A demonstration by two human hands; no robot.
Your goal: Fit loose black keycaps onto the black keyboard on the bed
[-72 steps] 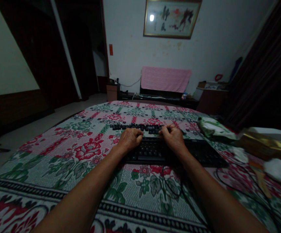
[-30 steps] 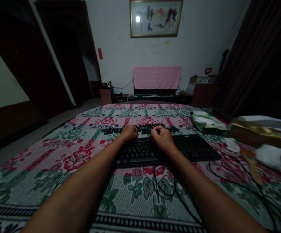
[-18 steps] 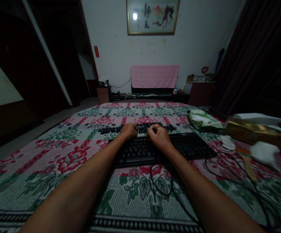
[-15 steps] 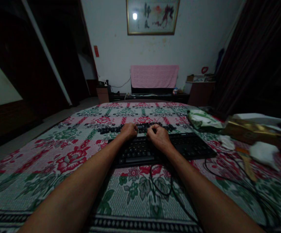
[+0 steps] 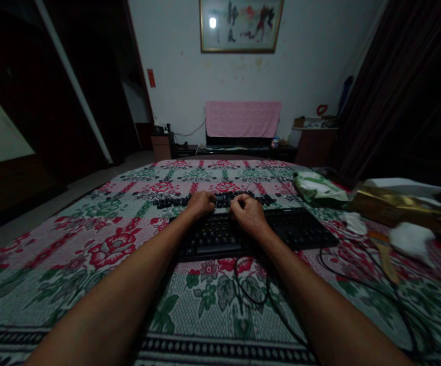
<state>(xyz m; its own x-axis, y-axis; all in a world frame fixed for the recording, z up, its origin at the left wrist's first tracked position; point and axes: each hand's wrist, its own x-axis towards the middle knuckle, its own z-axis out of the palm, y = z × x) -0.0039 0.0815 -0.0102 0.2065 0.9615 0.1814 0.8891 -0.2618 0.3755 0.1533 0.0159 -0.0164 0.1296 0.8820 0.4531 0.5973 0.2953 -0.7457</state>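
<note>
A black keyboard (image 5: 300,230) lies on the flowered tablecloth, with dark keys and a long space bar at its near edge. Behind it runs a row of loose black keycaps (image 5: 166,202). My left hand (image 5: 202,204) is over the keyboard's far edge beside these keycaps, its fingers curled and closed. Across a small gap, my right hand (image 5: 248,212) is closed in a pinch, thumb against forefinger, above the keyboard's upper middle. Whatever either hand's fingertips hold is too small and dark to make out. My right hand and forearm hide part of the keys.
A black cable (image 5: 258,303) loops in front of the keyboard and off to the right. On the right lie a flat brush (image 5: 387,259), crumpled white tissue (image 5: 411,243), a green-and-white packet (image 5: 319,189) and a gold box (image 5: 391,204). The tablecloth (image 5: 109,249) covers the table.
The view has shifted very slightly. Both hands stay in nearly the same place and pose, with only a slight shift of the left hand's fingers; the keyboard and keycaps look unchanged.
</note>
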